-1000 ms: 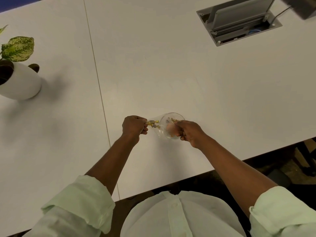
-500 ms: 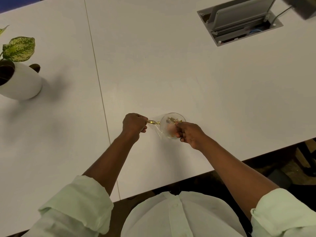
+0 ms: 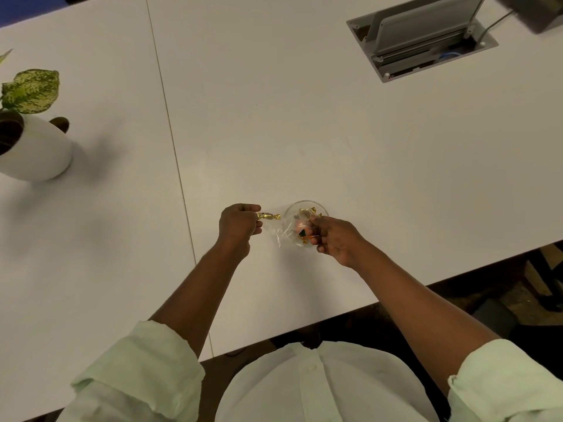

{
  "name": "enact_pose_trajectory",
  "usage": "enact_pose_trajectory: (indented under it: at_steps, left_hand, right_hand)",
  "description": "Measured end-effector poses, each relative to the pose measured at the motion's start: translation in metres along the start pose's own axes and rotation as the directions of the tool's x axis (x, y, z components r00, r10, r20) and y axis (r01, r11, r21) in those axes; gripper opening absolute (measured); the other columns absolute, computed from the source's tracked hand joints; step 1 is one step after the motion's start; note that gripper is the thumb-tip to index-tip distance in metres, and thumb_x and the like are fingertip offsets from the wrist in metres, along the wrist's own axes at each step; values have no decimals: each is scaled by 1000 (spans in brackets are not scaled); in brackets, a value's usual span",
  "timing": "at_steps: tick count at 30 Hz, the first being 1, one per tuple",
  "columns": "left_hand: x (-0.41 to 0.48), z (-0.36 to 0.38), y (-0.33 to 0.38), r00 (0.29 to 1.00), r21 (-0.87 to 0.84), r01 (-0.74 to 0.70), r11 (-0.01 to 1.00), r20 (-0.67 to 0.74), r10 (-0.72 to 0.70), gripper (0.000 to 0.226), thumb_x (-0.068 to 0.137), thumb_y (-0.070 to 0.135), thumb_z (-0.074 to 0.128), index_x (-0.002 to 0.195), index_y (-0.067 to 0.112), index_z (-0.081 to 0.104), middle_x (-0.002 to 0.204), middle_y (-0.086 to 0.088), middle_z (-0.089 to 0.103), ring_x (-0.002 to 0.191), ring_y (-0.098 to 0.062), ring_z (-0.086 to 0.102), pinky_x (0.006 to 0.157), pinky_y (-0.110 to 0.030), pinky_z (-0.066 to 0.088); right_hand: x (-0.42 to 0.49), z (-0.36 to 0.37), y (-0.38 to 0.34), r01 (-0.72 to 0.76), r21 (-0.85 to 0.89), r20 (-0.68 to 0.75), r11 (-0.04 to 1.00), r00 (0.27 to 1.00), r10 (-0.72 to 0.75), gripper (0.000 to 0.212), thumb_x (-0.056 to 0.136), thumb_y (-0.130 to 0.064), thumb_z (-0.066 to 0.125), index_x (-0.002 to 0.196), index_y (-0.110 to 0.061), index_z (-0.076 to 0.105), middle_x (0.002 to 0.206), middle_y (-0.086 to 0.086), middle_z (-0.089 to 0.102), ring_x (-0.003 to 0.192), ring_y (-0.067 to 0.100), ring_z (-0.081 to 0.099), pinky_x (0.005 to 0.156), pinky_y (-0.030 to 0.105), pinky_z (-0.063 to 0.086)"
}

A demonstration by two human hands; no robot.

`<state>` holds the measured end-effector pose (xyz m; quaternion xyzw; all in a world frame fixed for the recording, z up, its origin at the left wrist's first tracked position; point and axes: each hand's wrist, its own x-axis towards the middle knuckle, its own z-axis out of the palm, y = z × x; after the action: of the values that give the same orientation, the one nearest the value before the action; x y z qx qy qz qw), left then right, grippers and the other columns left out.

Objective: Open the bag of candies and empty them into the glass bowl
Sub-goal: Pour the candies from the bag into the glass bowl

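Note:
A small glass bowl point(image 3: 323, 209) stands on the white table point(image 3: 304, 132) near its front edge. Gold-wrapped candies point(image 3: 307, 212) and an orange and green one lie in it. A clear plastic bag point(image 3: 277, 233) stretches between my hands, lying low from left to right with its right end over the bowl. My left hand point(image 3: 239, 223) pinches the bag's left end, where one gold candy point(image 3: 268, 215) sits just past my fingers. My right hand point(image 3: 335, 237) grips the bag's other end at the bowl's near rim and hides part of the bowl.
A white pot with a leafy plant point(image 3: 36, 156) stands at the far left. A seam point(image 3: 175, 159) runs across the table left of my hands. A metal cable box with a raised lid point(image 3: 423, 41) is set in the table's far right. The table's front edge point(image 3: 396, 295) lies close below my right forearm.
My left hand has pulled slightly left, stretching the bag. More candies now lie in the bowl, and one gold candy remains near my left fingers.

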<state>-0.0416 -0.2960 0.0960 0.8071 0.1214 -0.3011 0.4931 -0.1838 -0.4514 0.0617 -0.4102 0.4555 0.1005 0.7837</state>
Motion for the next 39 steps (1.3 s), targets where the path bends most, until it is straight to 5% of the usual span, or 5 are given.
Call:
enact_pose_trajectory:
  at_steps: [4,8,11,29,39]
  left_hand:
    - [-2,4,-4,997,-85,71,994,41,-68,29,82,-13,49,99,5,64,81,-10,60,66,-19,58,70,-30,58]
    - [-8,7,-5,974,-152,172,973,175,-145,26,83,-18,54,78,8,54,75,-10,50,61,-20,49,63,-30,53]
    - [-11,8,-7,962,-102,202,974,206,-178,39,79,-24,51,108,1,58,86,-16,56,72,-24,56,67,-33,55]
    - [-14,0,7,986,-56,64,996,156,-55,42,83,-15,58,124,-2,58,86,-16,64,69,-23,60,68,-32,58]
    - [-22,-19,-8,983,86,-86,993,169,71,44,83,-10,54,121,10,63,89,-9,63,80,-22,61,71,-33,55]
  right_hand:
    - [0,1,1,16,23,20,1000,1000,-17,15,98,-26,61,94,-12,67,70,0,68,59,13,53,54,24,36]
    - [2,-2,4,26,60,15,998,1000,-27,14,100,-22,59,96,-12,68,71,1,69,57,14,56,52,25,39]
    - [2,-5,7,24,100,29,995,999,-27,14,100,-22,58,93,-14,67,68,0,70,57,14,58,52,25,40]
    - [-2,-9,12,13,80,25,997,1000,-15,15,98,-24,62,94,-11,68,71,2,70,59,15,60,54,26,41]
    - [-7,-3,14,216,-48,-34,975,975,-217,10,93,-12,68,102,-15,65,86,4,75,74,20,68,61,28,54]
